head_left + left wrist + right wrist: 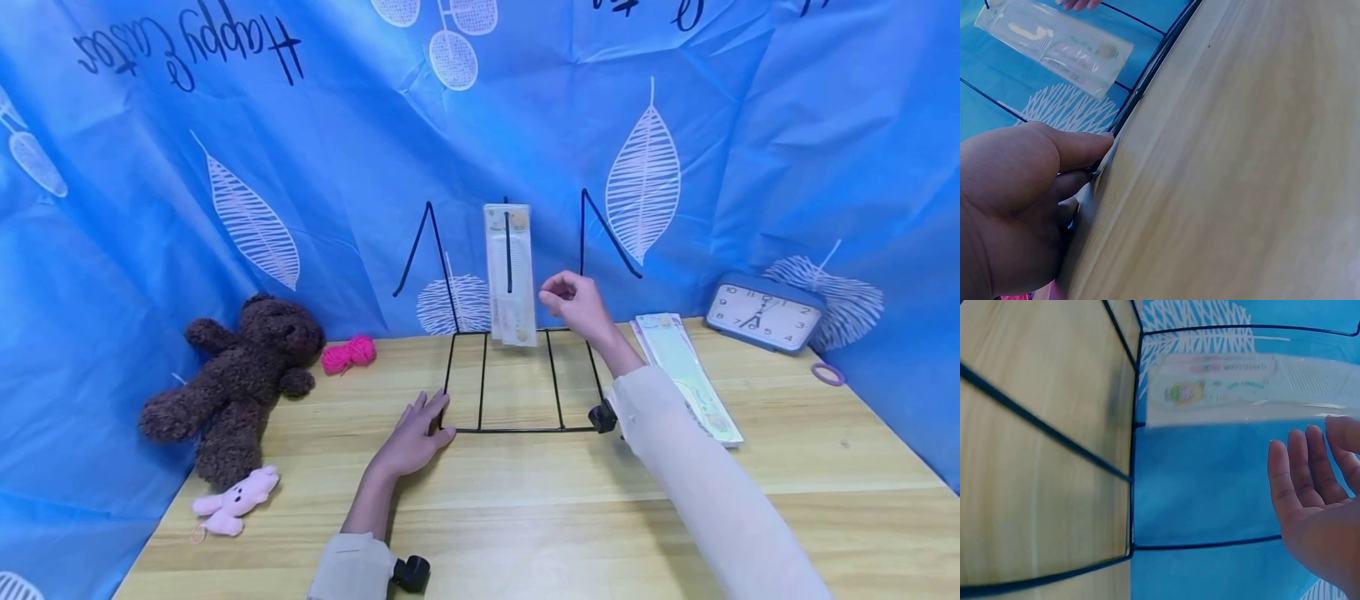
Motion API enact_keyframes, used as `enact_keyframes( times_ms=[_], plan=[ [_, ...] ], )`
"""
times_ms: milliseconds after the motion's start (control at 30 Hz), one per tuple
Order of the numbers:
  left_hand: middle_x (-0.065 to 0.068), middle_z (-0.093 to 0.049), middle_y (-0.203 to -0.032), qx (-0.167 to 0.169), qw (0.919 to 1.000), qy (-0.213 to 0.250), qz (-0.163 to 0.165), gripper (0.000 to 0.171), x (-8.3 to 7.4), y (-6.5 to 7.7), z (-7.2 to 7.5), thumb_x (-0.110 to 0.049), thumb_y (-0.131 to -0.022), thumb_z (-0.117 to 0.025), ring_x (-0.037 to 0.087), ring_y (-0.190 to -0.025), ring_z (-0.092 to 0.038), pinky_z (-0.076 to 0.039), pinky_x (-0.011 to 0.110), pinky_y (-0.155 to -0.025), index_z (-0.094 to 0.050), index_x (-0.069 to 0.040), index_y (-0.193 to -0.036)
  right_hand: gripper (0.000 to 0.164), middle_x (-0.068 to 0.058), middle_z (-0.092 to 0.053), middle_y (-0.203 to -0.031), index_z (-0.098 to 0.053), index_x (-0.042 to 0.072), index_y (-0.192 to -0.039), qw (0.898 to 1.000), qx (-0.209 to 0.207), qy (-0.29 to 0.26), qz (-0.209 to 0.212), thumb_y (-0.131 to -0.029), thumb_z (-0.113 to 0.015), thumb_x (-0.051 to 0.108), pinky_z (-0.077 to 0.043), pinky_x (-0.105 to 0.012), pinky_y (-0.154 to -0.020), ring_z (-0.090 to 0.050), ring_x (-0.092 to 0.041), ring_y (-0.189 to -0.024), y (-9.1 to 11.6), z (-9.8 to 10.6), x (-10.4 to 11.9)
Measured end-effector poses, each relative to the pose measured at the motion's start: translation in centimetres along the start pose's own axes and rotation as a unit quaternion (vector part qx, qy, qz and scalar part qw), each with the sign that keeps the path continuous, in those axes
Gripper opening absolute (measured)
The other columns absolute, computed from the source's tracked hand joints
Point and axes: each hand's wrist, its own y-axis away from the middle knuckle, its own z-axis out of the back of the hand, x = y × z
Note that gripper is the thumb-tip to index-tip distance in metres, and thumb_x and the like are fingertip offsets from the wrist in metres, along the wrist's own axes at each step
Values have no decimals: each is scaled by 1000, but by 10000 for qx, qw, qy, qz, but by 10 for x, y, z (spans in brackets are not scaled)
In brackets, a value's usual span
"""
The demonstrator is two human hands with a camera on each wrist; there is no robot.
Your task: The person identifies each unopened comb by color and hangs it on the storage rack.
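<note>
A black wire display rack [519, 430] stands on the table, with a long hook at its middle. From that hook hang flat, clear plastic packages [512, 275] with a printed label; what is inside is hard to tell. My left hand [408, 442] holds the rack's front left corner, its thumb on the front bar. In the left wrist view the thumb [1088, 149] lies against the black bar. Just right of the hanging packages is my right hand [576, 304], with loosely bent fingers. The right wrist view shows these fingers [1300, 469] apart from the package [1222, 390], holding nothing.
A pile of similar packages [690, 379] lies right of the rack, near a blue clock [767, 312] and a purple ring [828, 373]. At left are a brown teddy bear [243, 379], pink yarn [348, 354] and a pink plush toy [236, 500]. Blue cloth [345, 167] hangs behind.
</note>
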Motion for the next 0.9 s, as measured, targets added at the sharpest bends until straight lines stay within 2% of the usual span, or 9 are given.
enact_keyframes(
  times_ms=[200,333,567,633,733,900],
  plan=[
    [19,-26,-164,48,10000,-17,-22,60,0,-1,-1,-15,-103,-58,40,-154,-4,1,53,-124,-35,4,-155,21,-19,-67,-108,-64,-5,-114,9992,-16,354,164,-101,-63,11,-58,-50,-86,-65,-43,-99,10,15,-10],
    [18,-26,-164,32,10000,-58,-19,60,2,-2,-1,-16,-103,-58,39,-154,-4,1,52,-124,-35,3,-155,21,-18,-68,-108,-66,-4,-114,9979,-63,620,155,-100,-65,13,-58,-39,-80,-66,-34,-93,20,25,-14],
    [20,-26,-164,43,9999,-19,-90,60,2,-1,0,-15,-103,-58,40,-154,-3,2,52,-124,-34,5,-154,23,-20,-67,-114,-64,-4,-117,9978,22,657,-104,-101,-64,13,-56,-40,-84,-64,-32,-102,40,46,-26],
    [20,-26,-164,27,10000,7,-83,59,1,-1,0,-15,-103,-58,41,-153,-4,2,53,-123,-35,5,-154,25,-20,-66,-115,-64,-5,-118,9974,27,709,-157,-101,-64,13,-56,-36,-83,-64,-31,-101,45,54,-29],
    [20,-26,-164,14,10000,26,-83,59,1,0,1,-15,-103,-58,41,-153,-4,2,53,-123,-36,5,-154,28,-21,-66,-115,-63,-5,-119,9953,12,943,-204,-102,-64,16,-55,-31,-81,-63,-29,-101,53,68,-33],
    [20,-27,-163,35,10000,11,-87,59,1,-1,0,-14,-103,-58,40,-154,-4,2,52,-124,-35,5,-154,34,-21,-65,-119,-61,-4,-123,9916,22,1239,-372,-102,-63,23,-54,-30,-82,-62,-30,-104,66,88,-35]
  ],
)
